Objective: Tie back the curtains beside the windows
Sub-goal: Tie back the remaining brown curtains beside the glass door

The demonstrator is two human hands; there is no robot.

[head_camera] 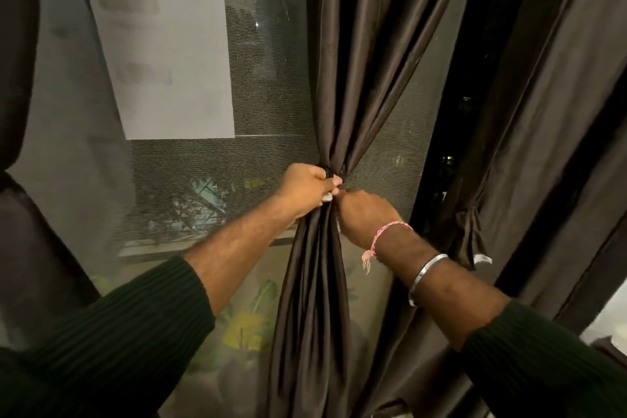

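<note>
Your left hand [307,188] and right hand [364,214] both pinch the dark-brown pleated satin curtain [342,78] at its waist, cinching folds for tying.

Dark brown curtain [342,85]; white paper [169,54] on the grey mesh screen [271,78]; dark green ribbed sleeves [112,332]; pink thread [383,234] and silver bangle [425,276].

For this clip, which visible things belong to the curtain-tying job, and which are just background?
In the job:
- gathered curtain
- dark tie at its waist
- left hand gripping the bunch
- right hand at the tie

Background:
- white paper on the window
- mesh screen
- right-side curtain, already knotted
</note>
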